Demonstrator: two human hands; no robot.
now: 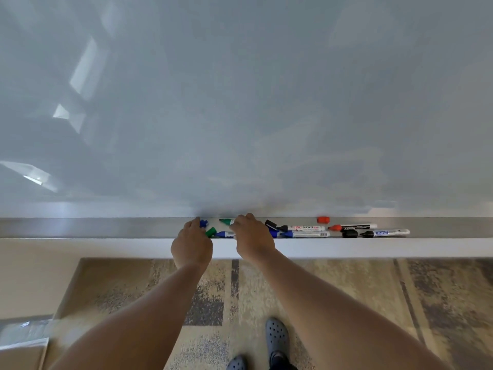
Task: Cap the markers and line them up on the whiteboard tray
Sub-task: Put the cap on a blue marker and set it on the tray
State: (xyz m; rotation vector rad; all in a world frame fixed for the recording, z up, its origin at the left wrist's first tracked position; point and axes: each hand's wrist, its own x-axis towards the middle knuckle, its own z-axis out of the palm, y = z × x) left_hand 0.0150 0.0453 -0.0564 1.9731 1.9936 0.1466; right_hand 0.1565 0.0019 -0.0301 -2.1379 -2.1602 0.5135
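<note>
A pale whiteboard (pixel 240 102) fills the upper view, with a long metal tray (pixel 106 227) running along its bottom edge. Below lie a patterned carpet (pixel 346 289) and 2 dark clogs (pixel 277 336).

The tray holds every marker, all lying lengthwise along it with uncapped tips pointing left. From the right: a black marker (pixel 386 232) with its black cap (pixel 349 233) just left of it, a red-tipped marker (pixel 352 226), a loose red cap (pixel 323 219) near the board, then 2 white-barrelled markers (pixel 306 231) stacked front to back with a second black cap (pixel 270 224) beside them.

The left hand (pixel 191 243) reaches over the tray's front lip, fingers curled near a blue cap (pixel 203 223) and a green cap (pixel 210 232); whether it grips either is unclear. The right hand (pixel 252 237) covers the barrels of a green marker (pixel 226 221) and a blue marker (pixel 223 234), so its hold cannot be made out.
</note>
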